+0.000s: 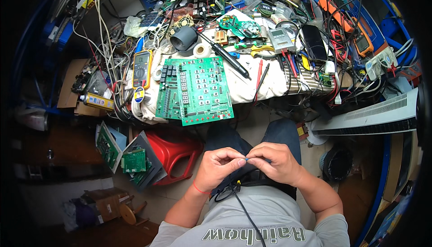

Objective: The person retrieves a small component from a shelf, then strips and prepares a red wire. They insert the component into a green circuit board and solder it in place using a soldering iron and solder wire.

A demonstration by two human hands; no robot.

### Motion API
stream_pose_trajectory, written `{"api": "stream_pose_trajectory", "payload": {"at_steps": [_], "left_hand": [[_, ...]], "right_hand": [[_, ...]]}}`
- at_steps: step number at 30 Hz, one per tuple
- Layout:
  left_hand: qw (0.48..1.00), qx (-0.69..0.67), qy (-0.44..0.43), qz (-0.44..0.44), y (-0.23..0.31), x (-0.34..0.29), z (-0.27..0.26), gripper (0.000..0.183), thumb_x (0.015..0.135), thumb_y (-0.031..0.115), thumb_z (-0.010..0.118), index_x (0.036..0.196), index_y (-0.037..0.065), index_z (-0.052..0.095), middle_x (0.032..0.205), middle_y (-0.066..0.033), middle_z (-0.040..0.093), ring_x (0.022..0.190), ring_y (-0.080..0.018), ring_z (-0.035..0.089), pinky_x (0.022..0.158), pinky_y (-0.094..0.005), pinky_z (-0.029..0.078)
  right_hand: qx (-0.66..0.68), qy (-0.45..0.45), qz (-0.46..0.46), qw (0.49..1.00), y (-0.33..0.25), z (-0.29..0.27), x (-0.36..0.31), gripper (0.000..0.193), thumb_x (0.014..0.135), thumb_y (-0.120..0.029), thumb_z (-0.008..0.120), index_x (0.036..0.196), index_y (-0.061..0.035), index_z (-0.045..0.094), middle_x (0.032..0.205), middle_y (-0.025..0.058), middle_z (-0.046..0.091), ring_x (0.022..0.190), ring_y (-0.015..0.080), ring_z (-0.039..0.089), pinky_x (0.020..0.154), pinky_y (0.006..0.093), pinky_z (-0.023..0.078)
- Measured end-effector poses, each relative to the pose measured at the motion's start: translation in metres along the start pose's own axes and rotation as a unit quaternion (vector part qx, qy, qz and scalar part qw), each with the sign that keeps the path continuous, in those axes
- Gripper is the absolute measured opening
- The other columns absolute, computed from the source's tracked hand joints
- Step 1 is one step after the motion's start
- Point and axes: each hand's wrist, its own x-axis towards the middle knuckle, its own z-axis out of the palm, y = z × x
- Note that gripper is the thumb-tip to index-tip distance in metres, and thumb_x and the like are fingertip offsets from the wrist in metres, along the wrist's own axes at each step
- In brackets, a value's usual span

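Note:
Above my lap, my left hand (pixel 223 164) and my right hand (pixel 275 160) meet fingertip to fingertip. Both are closed in a pinch around something tiny, of which only a dark bluish speck shows; its kind I cannot make out. Beyond them, at the bench's front edge, lies a large green circuit board (pixel 211 108) with a column of digit displays and many push buttons. Neither hand touches it. A black pen-shaped tool with a cable (pixel 230 60) rests beside the board, and a red test probe (pixel 259 74) lies farther right.
A yellow multimeter (pixel 142 69) stands left of the board. Tape roll (pixel 201 50), grey cup (pixel 183 39) and phone (pixel 312 42) sit amid cables. Below the bench are a red stool (pixel 173 152), more circuit boards (pixel 134 161), a black bin (pixel 338 164) and a white appliance (pixel 369 114).

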Motion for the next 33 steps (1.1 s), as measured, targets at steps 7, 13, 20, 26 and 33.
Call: {"api": "stream_pose_trajectory", "payload": {"at_steps": [7,13,20,26,33], "left_hand": [[0.982,-0.148,-0.092,-0.07,-0.003,0.002,-0.005,0.013,0.095,0.006,0.078,0.102,-0.004,0.077,0.097,-0.0088,0.075,0.09,-0.0131,0.07,0.08,-0.0265,0.055],[0.993,-0.092,-0.072,-0.013,-0.005,0.002,0.006,0.01,0.093,0.003,0.079,0.101,-0.003,0.078,0.097,-0.0088,0.075,0.09,-0.015,0.07,0.079,-0.0273,0.055],[0.959,0.181,0.055,0.212,-0.011,0.003,0.02,0.015,0.085,-0.005,0.082,0.098,0.0,0.078,0.095,-0.0111,0.075,0.084,-0.0171,0.07,0.075,-0.0275,0.054],[0.938,0.226,0.073,0.25,-0.014,0.005,0.022,0.019,0.082,-0.005,0.083,0.099,0.0,0.076,0.096,-0.0109,0.073,0.086,-0.019,0.07,0.074,-0.0272,0.053],[0.87,0.391,0.04,0.298,0.01,0.015,0.018,0.05,0.074,0.009,0.09,0.121,0.002,0.073,0.114,-0.0148,0.072,0.098,-0.0289,0.073,0.084,-0.0376,0.06]], "right_hand": [[0.372,-0.123,0.25,0.885,0.006,-0.01,-0.003,0.017,0.101,-0.013,0.074,0.108,0.0022,0.075,0.094,0.0056,0.075,0.085,0.0106,0.068,0.076,0.027,0.055],[0.454,-0.127,0.316,0.823,0.021,-0.008,-0.009,0.02,0.102,-0.02,0.073,0.106,-0.0009,0.074,0.092,0.0046,0.074,0.082,0.0095,0.067,0.074,0.0243,0.054],[0.479,-0.019,0.306,0.823,0.026,0.015,-0.015,0.027,0.103,-0.027,0.072,0.112,-0.0021,0.073,0.088,0.0002,0.069,0.078,0.0066,0.062,0.068,0.0214,0.05],[0.373,-0.018,0.31,0.875,0.018,0.01,-0.011,0.03,0.104,-0.03,0.07,0.112,-0.0014,0.074,0.087,-0.0007,0.069,0.078,0.0052,0.061,0.067,0.0208,0.049],[0.327,-0.134,0.306,0.884,0.02,-0.01,-0.006,0.028,0.108,-0.03,0.065,0.1,-0.004,0.071,0.082,-0.0048,0.062,0.075,0.0031,0.053,0.065,0.0218,0.043]]}}
